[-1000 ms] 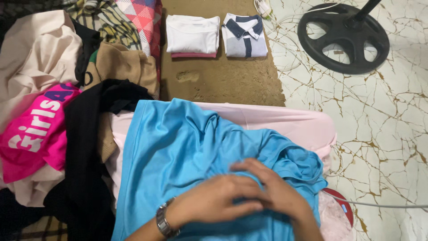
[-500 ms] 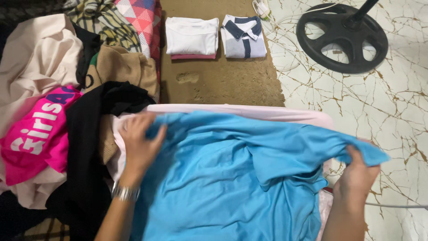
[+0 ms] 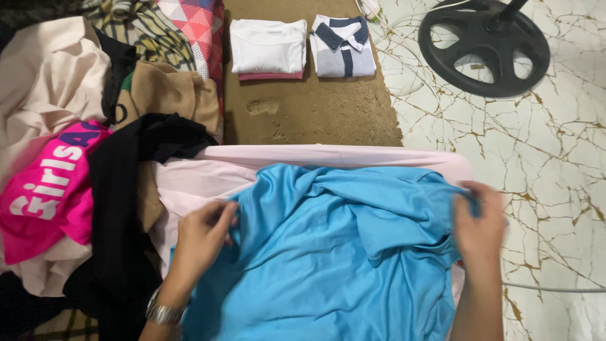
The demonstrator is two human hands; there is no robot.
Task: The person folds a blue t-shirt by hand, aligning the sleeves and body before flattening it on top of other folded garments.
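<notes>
Blue shirt (image 3: 341, 252) lies rumpled across a pale pink cloth (image 3: 208, 180) right in front of the person, and both hands are on it. Left hand (image 3: 201, 237) pinches the fabric at the near-left edge; right hand (image 3: 478, 221) is closed on the far-right edge, pulling it out sideways. It isn't flat yet, with creases bunching through the middle. Up on the brown mat (image 3: 315, 110) two pieces are already folded: a white shirt (image 3: 268, 47) and a grey collared shirt (image 3: 343, 47) side by side. Plenty remains: a loose pile (image 3: 82, 126) of pink, black, tan and cream clothes sits at left. No basket or bin shows.
</notes>
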